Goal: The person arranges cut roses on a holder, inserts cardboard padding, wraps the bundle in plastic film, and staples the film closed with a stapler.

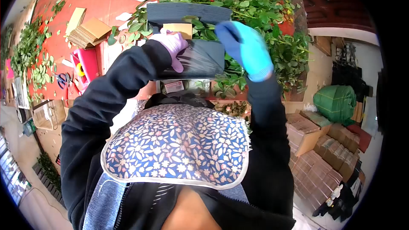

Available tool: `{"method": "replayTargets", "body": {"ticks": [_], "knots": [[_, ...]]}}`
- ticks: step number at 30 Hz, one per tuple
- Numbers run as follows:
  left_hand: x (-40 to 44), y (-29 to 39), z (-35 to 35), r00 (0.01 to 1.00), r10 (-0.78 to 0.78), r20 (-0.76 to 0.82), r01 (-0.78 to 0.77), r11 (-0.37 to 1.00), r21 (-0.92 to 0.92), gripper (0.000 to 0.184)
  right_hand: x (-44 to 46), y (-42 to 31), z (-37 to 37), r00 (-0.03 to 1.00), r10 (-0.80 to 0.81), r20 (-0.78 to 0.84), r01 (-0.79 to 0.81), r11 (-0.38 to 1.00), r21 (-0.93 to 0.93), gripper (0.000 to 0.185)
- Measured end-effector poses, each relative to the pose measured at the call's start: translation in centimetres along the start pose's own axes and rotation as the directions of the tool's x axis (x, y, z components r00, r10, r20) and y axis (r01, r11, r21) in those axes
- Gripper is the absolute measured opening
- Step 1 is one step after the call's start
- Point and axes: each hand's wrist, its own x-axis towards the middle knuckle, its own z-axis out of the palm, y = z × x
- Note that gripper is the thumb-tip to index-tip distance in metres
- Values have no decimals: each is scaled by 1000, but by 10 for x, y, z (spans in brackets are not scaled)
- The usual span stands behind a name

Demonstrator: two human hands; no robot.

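Observation:
My left hand (171,47), in a thin lilac glove, lies on a dark sheet with shiny clear film (204,57). Its thumb is stretched out toward me, and its fingertips touch or nearly touch a small brown cardboard piece (179,30). My right hand (246,49), in a bright blue glove with darker fingers, hovers at the sheet's right end above leafy stems. Motion blurs it and its fingertips are hidden, so any hold cannot be made out. A dark ribbed sheet (187,13) runs behind both hands.
Green leafy stems (255,0) cover the back and right of the red table (51,6). Cardboard pieces (89,32), a pink holder (85,66) and scissors (64,80) lie left. Brown bundles (317,174) and a green wrapped bale (335,103) stand on the right.

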Motion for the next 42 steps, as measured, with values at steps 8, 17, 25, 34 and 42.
{"method": "replayTargets", "body": {"ticks": [8,17,25,34,42], "knots": [[16,-27,-9,990,-40,137,26,994,104,54,-113,15,79,996,-69,64,88,921,-380,95],[21,-45,-12,983,-85,163,56,983,176,53,-71,153,106,779,626,-29,-206,299,932,22],[23,-41,-14,962,-162,218,113,968,222,65,-92,50,40,917,97,-386,-26,982,186,76],[17,-34,-12,944,-221,247,148,948,281,62,-35,97,99,951,98,-292,-186,938,-292,24],[3,-7,-18,971,-204,122,176,962,208,60,-33,18,-3,881,49,-471,49,980,192,24]]}}
